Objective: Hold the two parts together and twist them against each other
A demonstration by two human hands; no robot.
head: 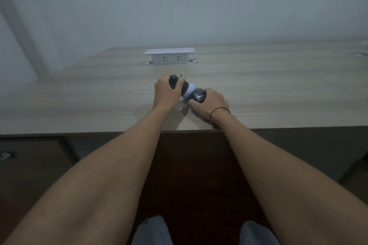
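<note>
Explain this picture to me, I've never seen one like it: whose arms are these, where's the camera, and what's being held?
The camera sits on a person's head and looks forward and down, so the two bare arms are that person's own. The left hand grips the far, black end of a black-and-white bottle-like object, which is tilted just above a wooden desk. The right hand, with a red string on its wrist, grips the near black end, fingers curled round it. Farther back, a white socket box stands up from the desk.

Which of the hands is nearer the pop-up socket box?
Left. The left hand grips the black end of the black-and-white object, just below the pop-up socket box. The right hand grips the other end, farther back and to the right.
</note>
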